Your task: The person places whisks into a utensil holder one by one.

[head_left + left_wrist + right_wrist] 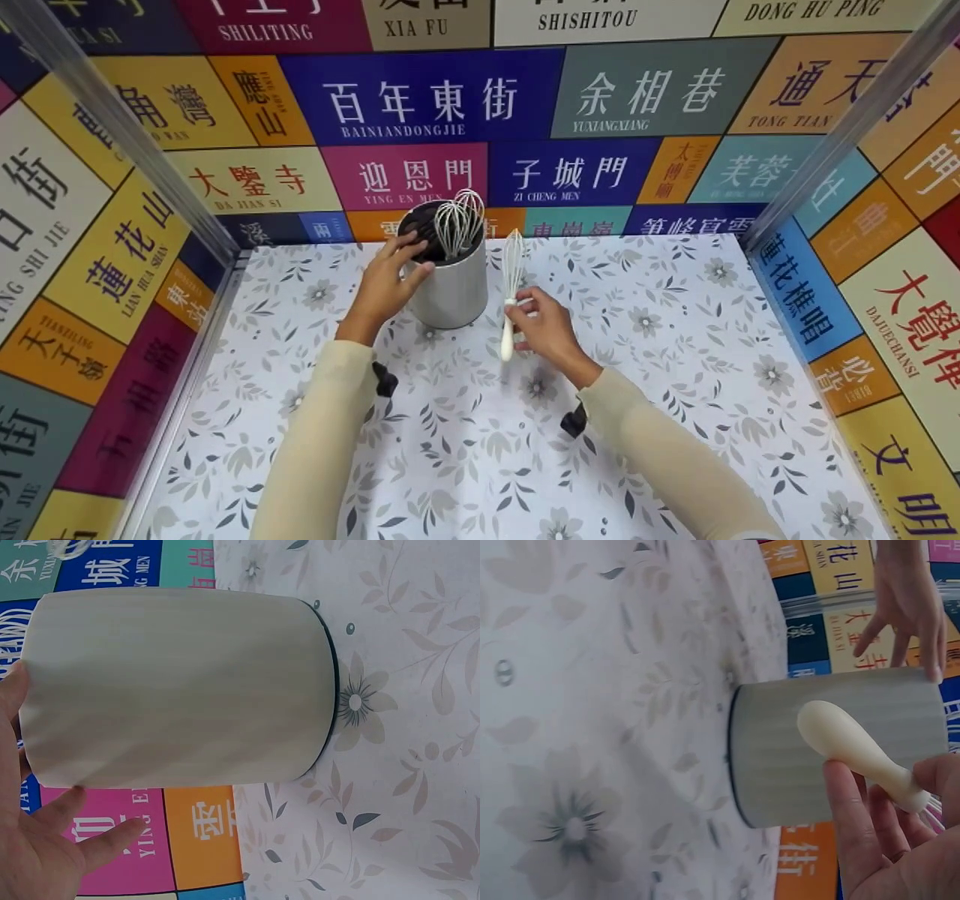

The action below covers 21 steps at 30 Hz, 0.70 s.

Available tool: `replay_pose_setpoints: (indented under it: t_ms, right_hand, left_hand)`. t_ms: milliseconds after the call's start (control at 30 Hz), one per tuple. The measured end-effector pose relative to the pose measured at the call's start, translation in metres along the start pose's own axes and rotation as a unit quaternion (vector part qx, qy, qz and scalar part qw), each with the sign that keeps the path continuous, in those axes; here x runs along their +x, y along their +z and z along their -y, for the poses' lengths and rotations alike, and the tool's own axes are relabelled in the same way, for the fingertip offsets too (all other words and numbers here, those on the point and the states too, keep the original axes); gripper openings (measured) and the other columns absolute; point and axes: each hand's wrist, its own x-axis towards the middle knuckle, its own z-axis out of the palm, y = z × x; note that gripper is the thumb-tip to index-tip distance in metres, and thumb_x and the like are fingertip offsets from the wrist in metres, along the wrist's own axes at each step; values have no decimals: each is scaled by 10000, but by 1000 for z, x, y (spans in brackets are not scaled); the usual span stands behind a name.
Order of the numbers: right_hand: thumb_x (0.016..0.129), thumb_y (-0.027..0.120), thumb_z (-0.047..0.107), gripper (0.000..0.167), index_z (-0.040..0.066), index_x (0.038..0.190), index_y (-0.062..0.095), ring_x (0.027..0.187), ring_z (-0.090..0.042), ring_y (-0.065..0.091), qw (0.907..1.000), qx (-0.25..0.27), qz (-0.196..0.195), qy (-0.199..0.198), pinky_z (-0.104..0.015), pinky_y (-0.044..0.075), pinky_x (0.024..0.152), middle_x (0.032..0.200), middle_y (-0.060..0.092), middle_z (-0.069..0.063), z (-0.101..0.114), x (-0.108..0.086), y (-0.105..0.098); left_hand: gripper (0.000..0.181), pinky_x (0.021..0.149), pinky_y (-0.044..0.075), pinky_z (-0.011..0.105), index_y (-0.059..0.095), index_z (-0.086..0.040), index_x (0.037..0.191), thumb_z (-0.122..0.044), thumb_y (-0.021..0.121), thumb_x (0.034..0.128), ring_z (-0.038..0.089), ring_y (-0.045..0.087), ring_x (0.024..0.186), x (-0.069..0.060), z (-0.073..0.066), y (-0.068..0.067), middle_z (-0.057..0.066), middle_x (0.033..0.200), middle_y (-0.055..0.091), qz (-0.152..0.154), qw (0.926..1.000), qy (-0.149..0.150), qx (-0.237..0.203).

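Note:
My right hand (544,324) pinches a small whisk (508,337) by its cream handle, to the right of a utensil holder. The whisk's wires point up and away, and the bulbous handle end (840,731) shows large in the right wrist view. The pale grey cylindrical utensil holder (450,296) stands upright on the table. Wire whisk heads (459,225) stick out of its dark mouth, beside a black utensil (424,225). My left hand (384,289) is at the holder's left rim, fingers spread and fairly straight, touching it. The utensils' lower ends are hidden inside.
A white tablecloth (465,450) with grey flowers and leaves covers the table. Colourful panels (420,97) with printed place names stand behind and at both sides. Clear edge strips (180,180) run along the corners. The holder stands near the back panel.

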Motion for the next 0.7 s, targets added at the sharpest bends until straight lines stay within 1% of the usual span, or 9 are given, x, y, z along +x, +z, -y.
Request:
replay_pose_setpoints:
  t_ms: [100, 267, 433, 567, 700]
  right_hand:
    - [980, 680, 321, 256, 178, 1186, 627, 842, -216, 751, 9994, 149, -188, -261, -397, 637, 617, 1052, 691, -84, 16, 3, 3]
    - [982, 679, 333, 314, 150, 1227, 611, 885, -218, 749, 9959, 384, -358, -741, -415, 643, 666, 1082, 679, -93, 44, 7, 8]
    - [977, 689, 298, 299, 156, 1231, 619, 922, -216, 741, 9903, 502, -540, -1178, -374, 642, 658, 1081, 696, -85, 75, 13, 20]
    - [980, 688, 278, 291, 145, 1232, 631, 952, -219, 729, 9859, 379, -670, -1485, -343, 640, 669, 1084, 709, -77, 99, 21, 30]
    - [997, 675, 290, 303, 133, 1251, 624, 952, -201, 719, 9784, 35, -783, -1915, -311, 636, 691, 1088, 717, -76, 118, 29, 38]
  left_hand:
    - [531, 1220, 321, 547, 586, -168, 1458, -451, 612, 1009, 316, 416, 1477, 0, -1, 0, 54, 1579, 467, 57, 10000, -55, 11]
    - [546, 1229, 306, 547, 571, -192, 1472, -489, 583, 1015, 303, 397, 1491, 0, -1, 0, 30, 1597, 443, 122, 9998, -181, 19]
    - [553, 1222, 312, 554, 576, -181, 1467, -492, 591, 1010, 312, 399, 1488, 0, 1, 1, 40, 1595, 447, 69, 9999, -112, -14]
    - [541, 1208, 328, 565, 587, -172, 1456, -474, 604, 1008, 331, 417, 1474, -1, 2, 1, 55, 1587, 460, 9, 10000, -73, -16]
    - [549, 1211, 328, 563, 579, -183, 1464, -491, 592, 1009, 325, 413, 1478, 0, 1, 0, 49, 1591, 452, 61, 9999, -133, 10]
